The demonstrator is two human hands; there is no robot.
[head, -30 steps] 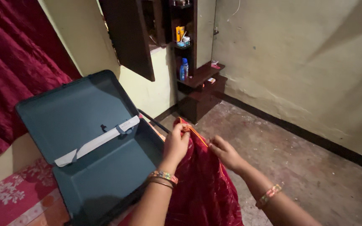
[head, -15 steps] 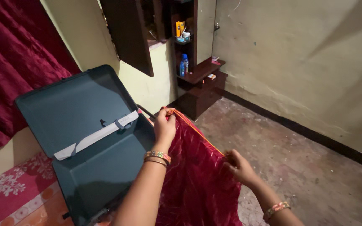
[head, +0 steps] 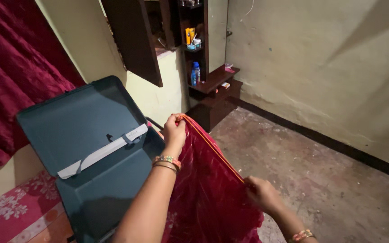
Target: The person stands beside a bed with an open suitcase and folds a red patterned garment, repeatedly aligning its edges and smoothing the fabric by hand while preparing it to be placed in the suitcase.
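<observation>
Left hand and right hand pinch the cloth edge beside the open suitcase; its lower part is cut off.

A dark red cloth with an orange edge hangs stretched taut, sloping down rightward, beside the suitcase.

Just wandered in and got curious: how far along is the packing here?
Done: the dark suitcase lies open, lid up, and its visible inside looks bare. In hand: the left hand and right hand pinch the orange-edged top of a red cloth, stretched between them and hanging down. Left: the cloth is unfolded and not yet inside.
</observation>
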